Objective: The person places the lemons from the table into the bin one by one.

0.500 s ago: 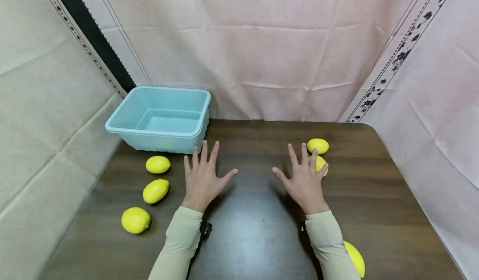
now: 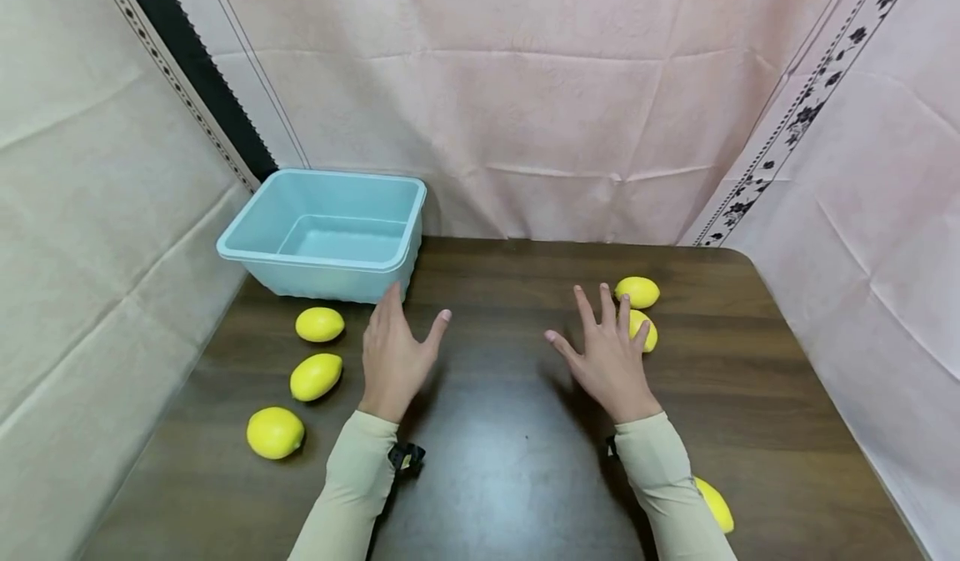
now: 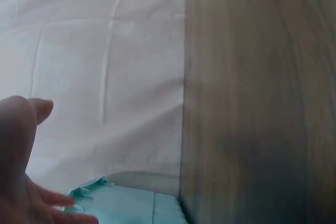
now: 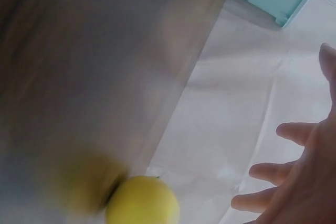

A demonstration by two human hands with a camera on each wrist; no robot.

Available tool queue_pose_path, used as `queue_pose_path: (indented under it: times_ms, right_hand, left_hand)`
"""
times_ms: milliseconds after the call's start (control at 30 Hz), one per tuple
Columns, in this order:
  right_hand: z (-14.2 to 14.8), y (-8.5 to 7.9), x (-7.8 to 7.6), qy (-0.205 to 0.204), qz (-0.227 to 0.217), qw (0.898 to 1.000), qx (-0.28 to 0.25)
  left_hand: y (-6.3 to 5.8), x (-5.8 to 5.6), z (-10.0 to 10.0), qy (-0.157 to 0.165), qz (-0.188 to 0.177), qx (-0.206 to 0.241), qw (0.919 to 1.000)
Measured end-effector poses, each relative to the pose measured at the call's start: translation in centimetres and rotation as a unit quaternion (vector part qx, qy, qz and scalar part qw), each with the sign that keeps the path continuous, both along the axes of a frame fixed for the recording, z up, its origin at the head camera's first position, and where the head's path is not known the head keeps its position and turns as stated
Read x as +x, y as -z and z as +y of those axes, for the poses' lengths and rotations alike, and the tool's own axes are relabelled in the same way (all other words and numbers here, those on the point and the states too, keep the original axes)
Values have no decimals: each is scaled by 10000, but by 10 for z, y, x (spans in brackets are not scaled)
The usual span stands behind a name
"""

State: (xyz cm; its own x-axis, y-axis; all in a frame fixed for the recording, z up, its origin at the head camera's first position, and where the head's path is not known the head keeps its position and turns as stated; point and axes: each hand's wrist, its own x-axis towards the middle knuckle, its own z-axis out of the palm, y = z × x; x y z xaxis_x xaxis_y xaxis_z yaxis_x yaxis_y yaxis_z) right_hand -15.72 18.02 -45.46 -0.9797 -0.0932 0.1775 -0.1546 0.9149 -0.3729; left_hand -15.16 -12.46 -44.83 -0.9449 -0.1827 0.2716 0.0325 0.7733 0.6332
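Note:
My left hand (image 2: 393,357) hovers over the table just in front of the blue plastic basin (image 2: 322,265), turned partly on its side with fingers straight and thumb spread. Nothing is in it. My right hand (image 2: 611,361), fingers fanned out, is held above the table and also carries nothing. Beyond its fingertips lies one lemon (image 2: 637,292), and a second lemon (image 2: 643,332) is partly hidden behind the fingers. A third lemon (image 2: 715,504) shows beside the right sleeve, partly covered. In the right wrist view a lemon (image 4: 143,203) sits below the spread fingers.
Left of my left hand, three lemons form a row: a far one (image 2: 319,324), a middle one (image 2: 316,377) and a near one (image 2: 275,433). Pale cloth (image 2: 525,127) hangs behind and at both sides of the dark wooden table (image 2: 510,461).
My left hand has rolled from palm-down with fanned fingers to a more sideways pose, fingers together, shifting slightly left. The right hand stays nearly in place. The view has shifted slightly.

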Motion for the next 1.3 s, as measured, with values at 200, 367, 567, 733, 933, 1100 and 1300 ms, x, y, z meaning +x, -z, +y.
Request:
queue_pose_path:
  times_ms: [200,367,567,733,933,1100,1300]
  right_hand:
    - [-9,-5,-1,-152,-17,9998,-122]
    - [-19,-8,-5,-323,155,9991,-223]
    - [-32,-13,-14,-658,385,9967,-276]
    - [-35,-10,-17,-784,417,9960,-64]
    - [-35,-4,-24,-942,321,9950,40]
    - [-40,0,-34,-1031,296,9942,-38]
    - [-62,-7,-45,-1191,-80,9915,-513]
  left_hand:
    - [-1,1,1,-261,-225,498,9982]
    - [-4,-2,-2,-347,-382,1032,9933]
    - [-9,-8,-11,-456,-592,1929,9784]
    - [-9,-10,-17,-542,-674,2331,9686]
    - [-14,-13,-22,-563,-408,2929,9536]
    - [-22,-21,-31,-747,-160,3505,9334]
    - [-33,-32,-50,-1105,187,4019,9088]
